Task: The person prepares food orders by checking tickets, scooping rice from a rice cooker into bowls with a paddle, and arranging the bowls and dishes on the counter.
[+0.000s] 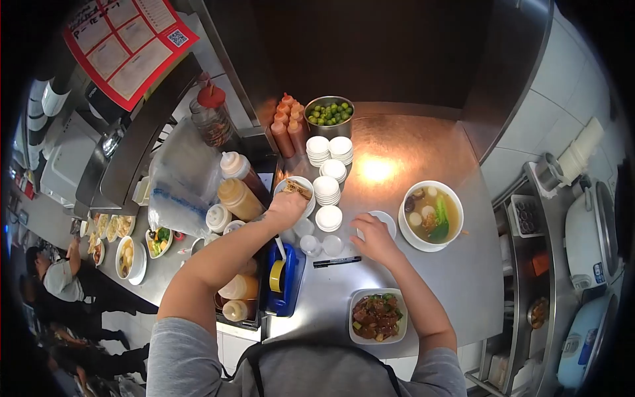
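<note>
Plate [385,219] by R hand [376,239]; meat bowl [400,333] nr counter [456,284] edge.

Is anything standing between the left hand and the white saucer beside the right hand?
Yes. The front stack of small white dishes stands between the left hand and the saucer. The right hand also covers part of the saucer's near left side.
</note>
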`<state>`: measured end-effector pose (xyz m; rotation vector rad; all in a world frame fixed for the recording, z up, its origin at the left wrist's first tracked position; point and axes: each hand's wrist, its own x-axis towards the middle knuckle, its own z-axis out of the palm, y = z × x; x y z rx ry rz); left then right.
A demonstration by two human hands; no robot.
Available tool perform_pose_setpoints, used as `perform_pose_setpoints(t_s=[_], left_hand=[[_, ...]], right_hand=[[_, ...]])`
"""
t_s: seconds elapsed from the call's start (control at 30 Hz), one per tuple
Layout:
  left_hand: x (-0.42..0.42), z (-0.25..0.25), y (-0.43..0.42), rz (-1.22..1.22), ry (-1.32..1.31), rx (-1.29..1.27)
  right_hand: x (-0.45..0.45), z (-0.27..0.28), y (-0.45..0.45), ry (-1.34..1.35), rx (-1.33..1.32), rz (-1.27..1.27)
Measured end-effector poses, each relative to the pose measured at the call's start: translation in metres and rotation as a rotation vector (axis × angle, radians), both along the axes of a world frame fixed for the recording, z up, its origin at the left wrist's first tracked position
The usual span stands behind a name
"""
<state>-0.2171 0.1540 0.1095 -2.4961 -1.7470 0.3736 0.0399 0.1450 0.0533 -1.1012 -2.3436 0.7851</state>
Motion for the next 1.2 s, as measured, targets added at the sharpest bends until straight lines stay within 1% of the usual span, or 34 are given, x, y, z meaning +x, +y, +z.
perform_pose_setpoints(t_s=[0.07,0.13,0.2,0.27,0.3,0.37,0.4,0.47,0.5,0.57,0.67,0.73,0.77,0.8,0.87,0.9,0.97,1.0,1.03,1.07,1.13,1.17,1.2], left_hand=[[-0.01,-0.006,0.003,0.024,0.017,0.007],[-0.015,-0.009,0.004,-0.061,-0.052,0.055],[-0.017,-0.005,0.005,-0.077,-0.044,0.065],[-0.014,0.004,0.006,-0.109,-0.157,0.097],[-0.014,0.011,0.01,-0.105,-0.153,0.102],[-0.014,0.024,0.02,-0.109,-0.272,0.176],[-0.012,0.032,0.026,-0.108,-0.271,0.179],[-0.011,0.047,0.045,-0.018,-0.229,0.216],[-0.012,0.046,0.058,-0.004,-0.207,0.208],[-0.017,0.023,0.086,0.025,-0.192,0.213],[-0.019,-0.006,0.115,0.101,-0.141,0.179],[-0.016,-0.026,0.125,0.179,-0.129,0.173],[-0.015,-0.036,0.131,0.144,-0.037,0.162],[-0.017,-0.043,0.135,0.155,-0.035,0.161],[-0.02,-0.055,0.142,0.232,-0.046,0.146],[-0.023,-0.057,0.145,0.265,-0.07,0.125],[-0.027,-0.06,0.15,0.288,-0.064,0.078],[-0.027,-0.058,0.151,0.306,-0.058,0.04],[-0.022,-0.051,0.151,0.347,-0.025,-0.029],[-0.025,-0.056,0.154,0.346,-0.027,-0.031],[-0.039,-0.078,0.164,0.401,-0.143,-0.028],[-0.047,-0.085,0.171,0.37,-0.207,-0.082],[-0.043,-0.077,0.17,0.369,-0.21,-0.085]], right_hand=[[-0.025,0.0,0.013,0.074,0.03,0.042],[-0.05,-0.002,0.027,0.198,0.097,0.099],[-0.071,-0.004,0.04,0.246,0.147,0.103],[-0.087,-0.008,0.052,0.24,0.194,0.082],[-0.092,-0.008,0.053,0.201,0.199,0.082],[-0.1,-0.013,0.054,0.179,0.239,0.09],[-0.103,-0.019,0.054,0.151,0.273,0.096],[-0.11,-0.024,0.052,0.112,0.285,0.105],[-0.111,-0.018,0.048,0.079,0.3,0.134],[-0.114,-0.018,0.048,-0.03,0.317,0.182],[-0.116,-0.014,0.054,-0.084,0.289,0.202],[-0.117,-0.013,0.063,-0.067,0.242,0.236],[-0.119,-0.013,0.068,-0.054,0.192,0.263],[-0.122,-0.013,0.07,-0.053,0.191,0.273],[-0.125,-0.012,0.075,0.017,0.071,0.254],[-0.127,-0.011,0.075,0.016,0.066,0.259],[-0.136,-0.008,0.073,-0.018,0.049,0.169],[-0.14,-0.007,0.07,-0.021,0.044,0.168],[-0.146,-0.005,0.068,-0.06,0.062,0.13],[-0.151,-0.003,0.065,-0.099,0.082,0.092],[-0.162,-0.005,0.062,-0.102,0.12,0.052],[-0.165,-0.007,0.061,-0.104,0.162,0.011],[-0.166,-0.006,0.06,-0.108,0.159,0.01]])
